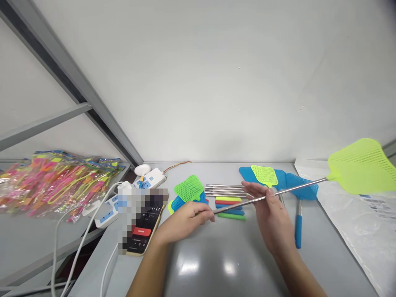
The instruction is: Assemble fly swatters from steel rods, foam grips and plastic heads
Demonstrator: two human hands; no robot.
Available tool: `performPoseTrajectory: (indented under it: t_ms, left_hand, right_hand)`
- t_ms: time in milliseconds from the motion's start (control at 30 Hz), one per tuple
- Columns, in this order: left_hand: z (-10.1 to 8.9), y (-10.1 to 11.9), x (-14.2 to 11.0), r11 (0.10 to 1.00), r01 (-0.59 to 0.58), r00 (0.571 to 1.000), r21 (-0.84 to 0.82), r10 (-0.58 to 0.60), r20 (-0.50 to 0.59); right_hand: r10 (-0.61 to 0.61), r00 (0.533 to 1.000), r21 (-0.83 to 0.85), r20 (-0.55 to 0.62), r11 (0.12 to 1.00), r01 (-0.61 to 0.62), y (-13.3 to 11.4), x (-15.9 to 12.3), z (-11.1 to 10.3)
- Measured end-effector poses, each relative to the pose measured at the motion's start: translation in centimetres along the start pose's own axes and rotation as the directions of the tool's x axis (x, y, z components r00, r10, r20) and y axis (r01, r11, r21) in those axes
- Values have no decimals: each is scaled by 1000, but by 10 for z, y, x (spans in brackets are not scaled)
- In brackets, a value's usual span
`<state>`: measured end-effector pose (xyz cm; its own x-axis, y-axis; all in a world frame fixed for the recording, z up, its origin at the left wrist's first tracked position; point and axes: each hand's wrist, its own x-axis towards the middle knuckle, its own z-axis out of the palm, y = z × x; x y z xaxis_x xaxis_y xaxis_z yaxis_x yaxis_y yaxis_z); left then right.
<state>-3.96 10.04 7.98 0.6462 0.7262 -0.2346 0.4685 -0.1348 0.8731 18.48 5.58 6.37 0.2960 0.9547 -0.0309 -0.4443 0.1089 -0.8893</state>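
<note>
My left hand [185,220] is closed around the handle end of a fly swatter's thin metal rod [293,189]. My right hand [268,210] pinches the same rod further along, fingers partly stretched. The rod runs up and to the right to a lime green mesh head [360,165] held above the table. Just behind my hands lie several bare metal rods [224,189] and coloured handle grips [230,206] in yellow, red, blue and green.
Loose green and blue swatter heads [188,189] lie centre-left; blue and green swatters [278,178] lie at the back right, one with a blue handle [298,227]. A phone [144,229] and power strips [148,178] with white cables sit left. Bagged swatters [52,179] fill a side shelf. A plastic sheet [355,214] covers the right.
</note>
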Motion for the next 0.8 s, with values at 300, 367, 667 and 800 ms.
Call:
performPoseTrajectory:
  t_ms: [300,367,667,800]
  left_hand:
    - [-16,-7,-12,995,84,996,45,-83,-31]
    - [-13,-5,-9,996,79,997,38,-78,-18]
    - [11,3,5,999,43,999,-29,-44,-26]
    - [3,0,1,997,75,997,-12,-75,-21]
  right_hand:
    - [-164,924,164,-344,959,231,-64,53,-73]
    - [-242,884,101,-400,947,305,-58,48,-62]
    - [-116,979,-30,-166,993,112,-14,15,-17]
    - [-186,948,-6,-259,982,191,-41,38,-48]
